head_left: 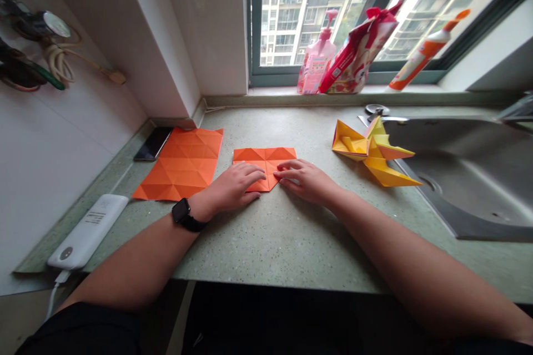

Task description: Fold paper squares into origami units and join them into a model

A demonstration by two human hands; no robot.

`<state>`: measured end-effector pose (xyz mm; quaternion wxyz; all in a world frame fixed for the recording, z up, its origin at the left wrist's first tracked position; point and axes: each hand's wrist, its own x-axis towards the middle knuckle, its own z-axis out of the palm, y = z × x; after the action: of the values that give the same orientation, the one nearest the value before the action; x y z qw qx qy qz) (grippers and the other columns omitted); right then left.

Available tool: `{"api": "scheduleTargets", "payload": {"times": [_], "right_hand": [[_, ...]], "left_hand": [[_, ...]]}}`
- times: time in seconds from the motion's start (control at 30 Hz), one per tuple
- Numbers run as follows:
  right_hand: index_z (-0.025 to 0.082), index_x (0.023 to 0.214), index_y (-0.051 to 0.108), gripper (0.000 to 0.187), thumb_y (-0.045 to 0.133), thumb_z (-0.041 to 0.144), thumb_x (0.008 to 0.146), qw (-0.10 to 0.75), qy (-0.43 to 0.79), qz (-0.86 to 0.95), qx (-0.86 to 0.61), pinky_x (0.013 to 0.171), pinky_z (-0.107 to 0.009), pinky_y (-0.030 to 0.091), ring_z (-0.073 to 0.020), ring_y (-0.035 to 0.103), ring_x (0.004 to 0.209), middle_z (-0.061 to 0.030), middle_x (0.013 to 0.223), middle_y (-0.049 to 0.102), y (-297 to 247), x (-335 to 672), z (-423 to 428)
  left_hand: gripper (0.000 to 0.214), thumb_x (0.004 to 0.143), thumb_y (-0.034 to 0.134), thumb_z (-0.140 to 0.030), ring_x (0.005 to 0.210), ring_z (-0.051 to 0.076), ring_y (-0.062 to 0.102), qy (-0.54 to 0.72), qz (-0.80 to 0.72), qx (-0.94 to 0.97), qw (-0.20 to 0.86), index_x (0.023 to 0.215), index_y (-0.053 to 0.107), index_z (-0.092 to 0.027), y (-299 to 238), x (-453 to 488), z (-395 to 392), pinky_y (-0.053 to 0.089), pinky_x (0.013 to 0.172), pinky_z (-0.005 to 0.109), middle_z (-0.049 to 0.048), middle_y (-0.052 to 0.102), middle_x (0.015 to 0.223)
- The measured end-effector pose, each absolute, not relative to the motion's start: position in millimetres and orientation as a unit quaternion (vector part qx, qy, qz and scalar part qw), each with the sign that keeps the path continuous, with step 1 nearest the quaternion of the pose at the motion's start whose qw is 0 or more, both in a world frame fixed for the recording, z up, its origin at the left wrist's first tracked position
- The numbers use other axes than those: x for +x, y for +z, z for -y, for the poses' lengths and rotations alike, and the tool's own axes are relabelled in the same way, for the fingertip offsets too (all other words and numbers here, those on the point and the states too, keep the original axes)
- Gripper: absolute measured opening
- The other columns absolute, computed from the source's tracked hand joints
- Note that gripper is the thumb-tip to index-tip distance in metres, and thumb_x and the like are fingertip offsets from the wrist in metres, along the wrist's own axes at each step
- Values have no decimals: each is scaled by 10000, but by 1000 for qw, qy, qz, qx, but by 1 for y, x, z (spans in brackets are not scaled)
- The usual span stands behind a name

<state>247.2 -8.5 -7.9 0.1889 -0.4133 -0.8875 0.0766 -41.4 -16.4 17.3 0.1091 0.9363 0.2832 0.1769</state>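
Observation:
A small folded sheet of orange origami paper [265,154] lies on the counter in front of me, creased into triangles and squares. Its lower right corner slants inward. My left hand [238,182] rests on the paper's left half, fingers stretched out and thumb apart near the bottom edge. At the right side, my right hand [306,178] has its fingertips and thumb closed on the slanted corner. A larger creased orange sheet [187,161] lies flat to the left. On the right stands a yellow folded paper model [370,150] with several points.
A steel sink [470,172] is at right, with a drain plug [377,110] behind the model. A phone [154,143] and white power bank [89,230] lie left. On the sill stand a pink pump bottle [317,64], red bag [360,52] and orange-white bottle [425,58].

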Motion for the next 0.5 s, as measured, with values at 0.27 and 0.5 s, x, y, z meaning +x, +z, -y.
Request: {"api": "scheduleTargets", "payload": {"times": [0.27, 0.5], "right_hand": [[295, 1139, 874, 236, 645, 286, 1082, 200, 99, 880, -419, 1036, -454, 626, -251, 756, 1164, -89, 1296, 804, -7, 250, 6], [258, 1009, 856, 221, 642, 260, 1064, 176, 58, 887, -423, 923, -415, 628, -246, 761, 1024, -89, 1116, 824, 0, 254, 8]], "left_hand": [[333, 887, 587, -31, 1207, 283, 688, 181, -315, 931, 46, 1127, 712, -224, 28, -56, 9, 546, 1086, 476, 86, 773, 1264], [229, 905, 582, -28, 996, 239, 708, 218, -349, 910, 46, 983, 704, -206, 25, -61, 6, 566, 903, 380, 68, 783, 1053]]}}
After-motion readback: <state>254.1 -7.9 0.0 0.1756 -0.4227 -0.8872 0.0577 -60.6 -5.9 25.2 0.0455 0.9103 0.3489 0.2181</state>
